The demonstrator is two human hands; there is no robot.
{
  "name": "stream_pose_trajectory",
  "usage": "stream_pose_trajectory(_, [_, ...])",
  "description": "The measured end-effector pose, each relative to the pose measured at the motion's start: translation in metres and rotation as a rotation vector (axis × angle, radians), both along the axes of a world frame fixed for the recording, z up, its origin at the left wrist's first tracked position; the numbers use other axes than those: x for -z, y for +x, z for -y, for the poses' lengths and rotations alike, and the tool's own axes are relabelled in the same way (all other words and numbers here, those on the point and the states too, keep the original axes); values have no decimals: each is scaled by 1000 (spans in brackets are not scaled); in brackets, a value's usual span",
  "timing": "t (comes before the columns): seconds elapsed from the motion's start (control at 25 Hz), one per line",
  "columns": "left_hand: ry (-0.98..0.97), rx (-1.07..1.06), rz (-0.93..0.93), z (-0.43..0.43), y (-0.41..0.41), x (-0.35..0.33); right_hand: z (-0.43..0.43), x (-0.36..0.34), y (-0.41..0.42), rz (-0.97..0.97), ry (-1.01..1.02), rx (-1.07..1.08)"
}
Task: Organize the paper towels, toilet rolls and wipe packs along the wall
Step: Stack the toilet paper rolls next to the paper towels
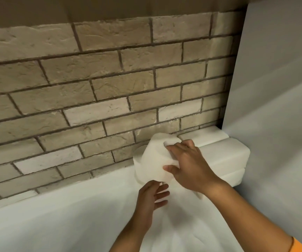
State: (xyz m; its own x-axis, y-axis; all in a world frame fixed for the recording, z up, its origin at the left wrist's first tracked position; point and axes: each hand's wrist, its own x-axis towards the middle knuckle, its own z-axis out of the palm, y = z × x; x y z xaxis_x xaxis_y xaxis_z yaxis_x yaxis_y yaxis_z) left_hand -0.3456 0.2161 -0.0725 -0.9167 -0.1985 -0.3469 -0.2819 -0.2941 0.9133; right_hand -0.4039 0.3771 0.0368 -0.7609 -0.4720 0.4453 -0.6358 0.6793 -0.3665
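- Right hand (186,166): the grip is clamped on the upper toilet roll (155,155). The thumb presses on the roll's side and the fingers hook over its top edge at the core hole.
- Upper toilet roll: held tilted, with its top leaning toward the brick wall (92,88). It appears to sit on a lower roll (137,168), which shows just under and to the left of the grip.
- Left hand (150,195): below the grip and close to the foot of the lower roll. The fingers are loosely curved and nothing is plainly held. Whether they touch the roll cannot be told.
- White packs (224,155): stacked just right of the grip, in the corner between the brick wall and the grey panel (273,88). Their wrapping is too washed out to identify.
- Desk (74,215): draped in white, running left of the grip along the wall.
- Step in hand (judgement): stacking the second toilet roll onto the first, beside the packs. The roll is not yet seated.
- Next move (judgement): level the tilted roll so its flat end meets the lower roll squarely. Steady the lower roll from below, and loosen the grip only once the stack stands upright against the wall. Released while tilted, the roll would probably tip toward the desk.
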Motion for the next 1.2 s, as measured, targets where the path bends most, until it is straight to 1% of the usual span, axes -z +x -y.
stream_pose_trajectory(0.08, [11, -63, -10, 0, -10, -3, -11, -5, -15, -21, 17, 37])
stream_pose_trajectory(0.24, [7, -218, 41, 3, -24, -5, -24, -7, -41, -55, 207, 138])
stream_pose_trajectory(0.36, [-79, -339, 24, 2, -31, 0, -27, -4, -50, -54, 307, 145])
stream_pose_trajectory(0.44, [-284, -403, 12, 4, -38, 3, -25, 0, -55, -57, 349, 126])
stream_pose_trajectory(0.52, [-545, -414, 10, 7, -46, 1, -22, 4, -57, -76, 393, 109])
stream_pose_trajectory(0.56, [-633, -402, -2, 8, -49, -1, -20, 6, -58, -88, 415, 103])
stream_pose_trajectory(0.68, [-781, -340, 4, 18, -58, -4, -16, 12, -63, -101, 475, 101])
stream_pose_trajectory(0.76, [-782, -314, -4, 28, -63, 1, -13, 16, -67, -94, 498, 94])
stream_pose_trajectory(0.92, [-704, -303, -116, 40, -64, 12, -9, 28, -75, -73, 510, 64])
stream_pose_trajectory(1.04, [-642, -309, -159, 44, -61, 19, -5, 42, -82, -45, 534, 70])
stream_pose_trajectory(1.2, [-579, -267, -213, 42, -60, 24, 0, 60, -93, -13, 554, 78])
